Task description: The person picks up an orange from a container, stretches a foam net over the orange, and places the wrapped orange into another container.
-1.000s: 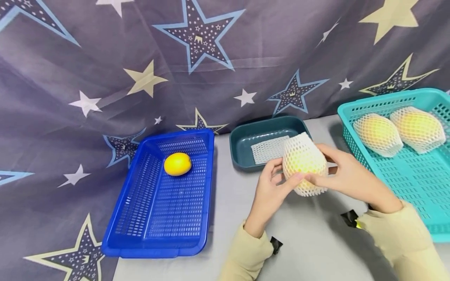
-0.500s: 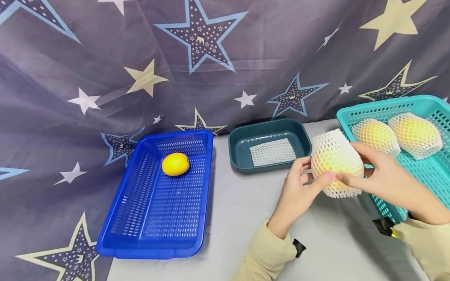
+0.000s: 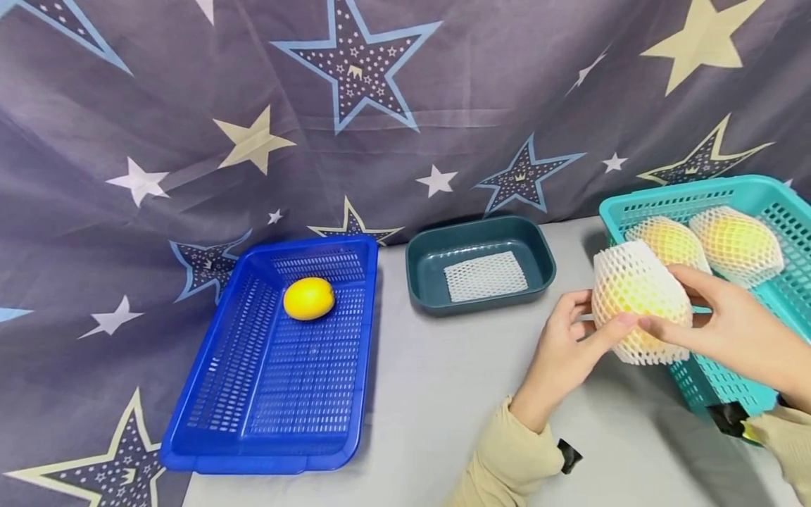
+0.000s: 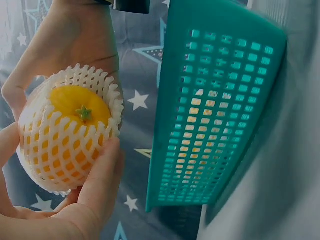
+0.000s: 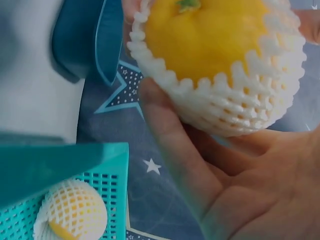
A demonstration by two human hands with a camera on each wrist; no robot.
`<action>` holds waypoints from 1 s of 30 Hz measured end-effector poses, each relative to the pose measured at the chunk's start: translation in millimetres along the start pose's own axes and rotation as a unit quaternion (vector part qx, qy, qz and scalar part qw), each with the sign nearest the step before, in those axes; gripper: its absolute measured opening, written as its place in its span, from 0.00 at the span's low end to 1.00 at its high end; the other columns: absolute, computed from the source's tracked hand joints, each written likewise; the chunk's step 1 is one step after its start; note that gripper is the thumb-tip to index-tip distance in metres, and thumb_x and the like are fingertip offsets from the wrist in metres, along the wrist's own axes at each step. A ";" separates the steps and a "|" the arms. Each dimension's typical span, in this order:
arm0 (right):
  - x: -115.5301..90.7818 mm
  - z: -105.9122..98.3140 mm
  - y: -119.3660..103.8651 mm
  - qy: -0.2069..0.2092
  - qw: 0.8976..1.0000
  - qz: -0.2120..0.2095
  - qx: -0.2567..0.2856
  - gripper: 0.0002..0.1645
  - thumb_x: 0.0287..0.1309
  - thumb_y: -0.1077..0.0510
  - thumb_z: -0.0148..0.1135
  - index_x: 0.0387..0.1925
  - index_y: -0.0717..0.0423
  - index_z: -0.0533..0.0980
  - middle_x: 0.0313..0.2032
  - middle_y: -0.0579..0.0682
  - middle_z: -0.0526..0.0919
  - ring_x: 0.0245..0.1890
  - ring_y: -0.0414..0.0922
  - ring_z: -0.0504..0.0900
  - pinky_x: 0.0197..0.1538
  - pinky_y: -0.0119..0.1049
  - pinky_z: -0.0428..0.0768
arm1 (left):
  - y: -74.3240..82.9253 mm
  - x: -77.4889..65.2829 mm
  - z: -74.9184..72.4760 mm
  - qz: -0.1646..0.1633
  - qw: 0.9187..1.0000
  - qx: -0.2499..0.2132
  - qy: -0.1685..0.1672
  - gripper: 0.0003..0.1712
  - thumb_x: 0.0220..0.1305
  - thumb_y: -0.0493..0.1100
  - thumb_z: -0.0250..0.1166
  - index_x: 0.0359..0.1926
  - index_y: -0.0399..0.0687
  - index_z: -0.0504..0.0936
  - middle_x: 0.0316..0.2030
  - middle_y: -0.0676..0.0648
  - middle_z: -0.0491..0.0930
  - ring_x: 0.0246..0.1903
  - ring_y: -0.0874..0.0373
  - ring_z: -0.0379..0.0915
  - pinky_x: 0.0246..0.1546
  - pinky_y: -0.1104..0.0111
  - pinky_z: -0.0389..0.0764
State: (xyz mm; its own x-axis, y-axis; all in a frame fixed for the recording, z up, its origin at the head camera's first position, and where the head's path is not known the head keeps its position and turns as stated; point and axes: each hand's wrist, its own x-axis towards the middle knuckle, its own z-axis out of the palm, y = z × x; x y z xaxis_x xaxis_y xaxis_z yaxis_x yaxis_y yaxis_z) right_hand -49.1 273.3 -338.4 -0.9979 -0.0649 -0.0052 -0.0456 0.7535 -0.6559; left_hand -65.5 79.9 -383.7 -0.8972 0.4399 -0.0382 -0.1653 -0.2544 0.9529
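Observation:
Both hands hold a round yellow fruit (image 3: 641, 304) in a white foam net, up over the left edge of the teal basket (image 3: 738, 384) in the head view. My left hand (image 3: 567, 348) grips its left side, thumb in front. The right hand (image 3: 728, 320) holds the other side, with the two thumb tips almost meeting. In the left wrist view, the bare end of the fruit (image 4: 77, 100) shows a green star-shaped stem, and the net (image 4: 55, 160) wraps the remainder. Fingers behind the fruit are partly hidden.
Inside the teal basket lie two more netted fruits (image 3: 738, 243). A dark green tray (image 3: 412, 285) with a flat foam net (image 3: 486, 277) stands at the back middle. On the left, a blue basket (image 3: 364, 352) contains one bare yellow fruit (image 3: 308, 298). A star-patterned cloth (image 3: 380, 162) hangs behind.
Both hands have carried the netted fruit rightward, from in front of the dark green tray to the teal basket's left edge. The tray's flat net is now fully uncovered.

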 end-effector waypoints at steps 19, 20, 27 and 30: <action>-6.6 -14.3 19.0 0.018 0.998 0.049 -0.043 0.44 0.61 0.48 0.66 0.63 0.76 0.60 0.46 0.75 0.72 0.37 0.65 0.77 0.24 0.39 0.77 | -29.0 7.2 18.6 -0.038 0.997 -0.008 -0.062 0.30 0.61 0.34 0.68 0.60 0.62 0.69 0.48 0.64 0.75 0.45 0.73 0.75 0.43 0.77 0.80; -7.3 -15.3 20.7 0.030 0.998 0.046 -0.044 0.43 0.60 0.49 0.67 0.63 0.77 0.60 0.45 0.75 0.73 0.34 0.59 0.78 0.23 0.38 0.77 | -30.7 7.3 19.6 -0.044 0.996 -0.003 -0.076 0.32 0.60 0.33 0.68 0.61 0.63 0.68 0.49 0.64 0.74 0.46 0.73 0.75 0.44 0.77 0.80; -8.3 -22.1 33.3 0.106 0.994 0.030 -0.022 0.39 0.58 0.56 0.68 0.59 0.80 0.62 0.39 0.77 0.73 0.25 0.17 0.63 0.21 0.22 0.70 | -42.7 7.1 29.4 -0.081 0.988 -0.012 -0.127 0.39 0.60 0.29 0.66 0.65 0.64 0.64 0.49 0.65 0.72 0.46 0.73 0.75 0.43 0.76 0.81; -5.7 -27.7 39.0 0.140 0.989 0.033 -0.034 0.38 0.56 0.57 0.69 0.56 0.80 0.63 0.36 0.77 0.73 0.24 0.16 0.61 0.20 0.17 0.66 | -44.6 6.2 34.5 -0.099 0.989 0.018 -0.108 0.40 0.60 0.31 0.67 0.67 0.65 0.63 0.48 0.66 0.73 0.44 0.73 0.77 0.40 0.76 0.81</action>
State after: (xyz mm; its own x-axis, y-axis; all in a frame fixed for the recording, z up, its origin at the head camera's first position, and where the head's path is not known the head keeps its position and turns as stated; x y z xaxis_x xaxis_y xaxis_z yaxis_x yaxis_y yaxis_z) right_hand -46.5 321.2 -343.1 -0.9719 0.1624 0.1704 0.0259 0.7933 -0.6083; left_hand -49.6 123.7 -416.0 -0.7394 0.6533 -0.1627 -0.3103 -0.1162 0.9435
